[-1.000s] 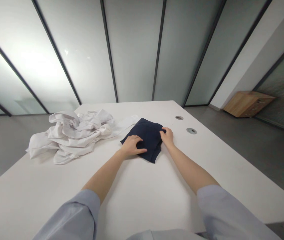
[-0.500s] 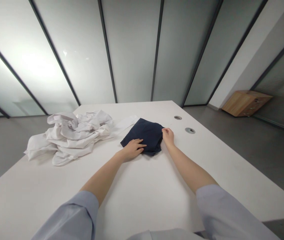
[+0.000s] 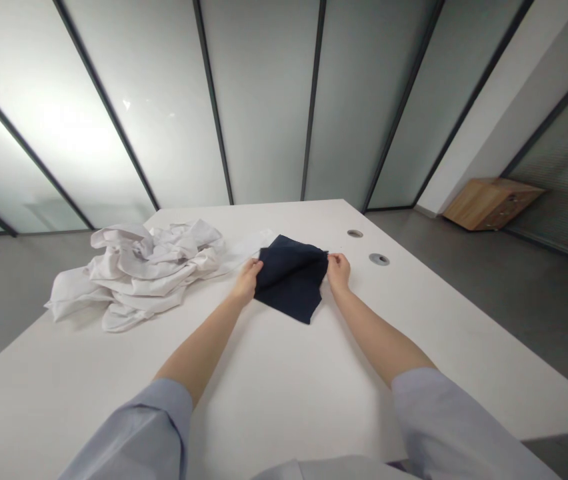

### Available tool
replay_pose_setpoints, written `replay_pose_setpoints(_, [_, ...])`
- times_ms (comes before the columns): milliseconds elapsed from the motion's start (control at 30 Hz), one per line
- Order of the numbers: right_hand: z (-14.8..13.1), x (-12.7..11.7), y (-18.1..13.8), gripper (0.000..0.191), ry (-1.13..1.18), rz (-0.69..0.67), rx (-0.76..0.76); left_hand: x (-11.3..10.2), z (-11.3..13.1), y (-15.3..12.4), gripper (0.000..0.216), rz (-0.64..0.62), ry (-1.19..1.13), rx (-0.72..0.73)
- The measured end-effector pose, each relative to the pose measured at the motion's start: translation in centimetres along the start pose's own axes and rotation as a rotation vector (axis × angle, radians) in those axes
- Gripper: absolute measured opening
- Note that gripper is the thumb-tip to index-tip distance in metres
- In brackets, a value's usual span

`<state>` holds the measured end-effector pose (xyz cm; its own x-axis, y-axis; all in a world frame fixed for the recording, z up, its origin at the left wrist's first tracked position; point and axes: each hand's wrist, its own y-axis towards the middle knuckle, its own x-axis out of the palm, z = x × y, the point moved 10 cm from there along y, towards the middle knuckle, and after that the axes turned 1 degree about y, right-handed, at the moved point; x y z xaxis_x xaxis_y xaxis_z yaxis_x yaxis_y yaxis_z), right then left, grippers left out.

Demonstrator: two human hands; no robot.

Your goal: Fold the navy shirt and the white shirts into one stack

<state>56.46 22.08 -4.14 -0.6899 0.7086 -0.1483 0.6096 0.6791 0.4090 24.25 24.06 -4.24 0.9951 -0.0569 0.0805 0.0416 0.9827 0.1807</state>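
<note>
A folded dark navy cloth (image 3: 291,280) lies near the middle of the white table (image 3: 289,393). My left hand (image 3: 247,281) pinches its left edge, fingers closed on the fabric. My right hand (image 3: 339,272) grips its right corner, also closed on the fabric. The cloth's upper layer looks slightly lifted between my two hands. Both my forearms reach out from light blue sleeves.
A crumpled heap of white garments (image 3: 139,270) sits on the table's left side, touching the navy cloth's far corner. Two round cable grommets (image 3: 379,259) are set in the table to the right. A wooden cabinet (image 3: 494,203) stands on the floor at far right.
My left hand moved from lying flat on top of the cloth to gripping its left edge. The right hand stayed at the right corner. The cloth now looks raised and reshaped.
</note>
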Motion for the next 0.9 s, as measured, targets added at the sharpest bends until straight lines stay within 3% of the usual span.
replay_pose_setpoints(67, [-0.9, -0.1, -0.1, 0.019, -0.040, 0.006, -0.070, -5.1, -0.6, 1.2, 0.016, 0.347, -0.183, -0.026])
replay_pose_setpoints(167, [-3.0, 1.7, -1.1, 0.022, -0.198, -0.136, -0.232, -11.5, -0.1, 0.8, 0.015, 0.749, -0.142, 0.026])
replay_pose_setpoints(233, [-4.0, 4.0, -2.5, 0.025, -0.351, -0.317, -0.326, -13.5, 1.8, -0.3, 0.026, 0.871, 0.065, 0.122])
replay_pose_setpoints(300, [-4.1, 6.1, -4.2, 0.033, -0.529, -0.514, -0.367, -12.7, 4.7, -1.6, 0.042, 0.881, 0.371, 0.280])
replay_pose_setpoints(333, [-3.9, 6.9, -5.0, 0.038, -0.618, -0.599, -0.369, -11.3, 6.2, -2.2, 0.047, 0.838, 0.533, 0.368])
replay_pose_setpoints(400, [-3.6, 7.6, -6.1, 0.044, -0.768, -0.712, -0.359, -7.1, 7.9, -2.7, 0.048, 0.635, 0.817, 0.514])
replay_pose_setpoints(467, [-3.8, 7.5, -6.3, 0.042, -0.861, -0.742, -0.353, -2.5, 7.4, -2.7, 0.040, 0.330, 1.022, 0.561])
replay_pose_setpoints(533, [-4.4, 6.9, -5.8, 0.039, -0.920, -0.710, -0.343, 0.5, 5.3, -2.5, 0.037, 0.064, 1.175, 0.479])
replay_pose_setpoints(667, [-4.7, 5.6, -4.2, 0.035, -0.972, -0.632, -0.288, 1.5, 0.9, -2.3, 0.059, -0.225, 1.350, 0.203])
replay_pose_setpoints(900, [-3.2, 4.0, -2.4, 0.043, -1.031, -0.529, -0.240, 2.1, 0.4, -2.9, 0.067, -0.433, 1.329, 0.195])
